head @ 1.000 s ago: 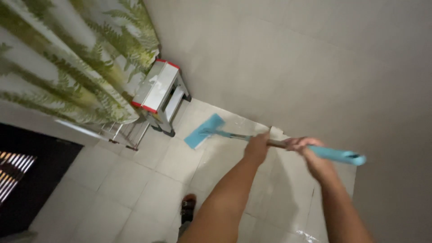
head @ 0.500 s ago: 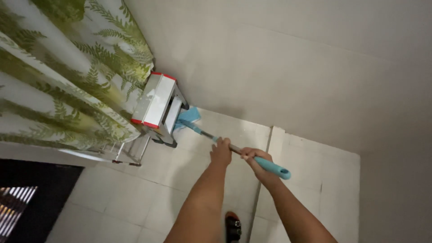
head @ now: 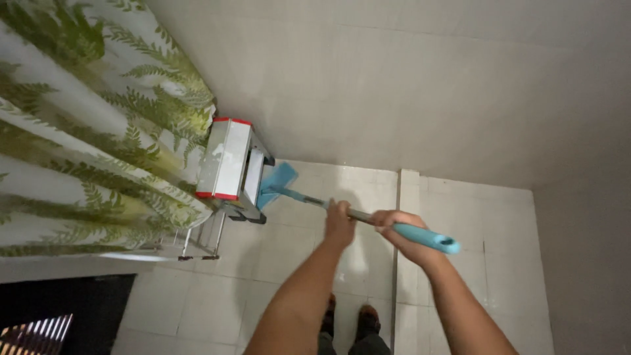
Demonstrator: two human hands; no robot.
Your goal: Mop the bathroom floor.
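I hold a flat mop with both hands. My left hand grips the metal shaft lower down. My right hand is closed around the upper part, just below the blue handle end. The blue mop head lies on the white floor tiles, pushed partly under a small metal step ladder with red end caps. My feet show at the bottom of the view.
A fern-patterned curtain hangs at the left, touching the step ladder. A plain wall runs along the far side. A raised tile strip crosses the floor. A dark opening is at the lower left.
The mop head has moved left across the tiles and now reaches under the step ladder. My hands followed it, and the view shifted toward the ladder.
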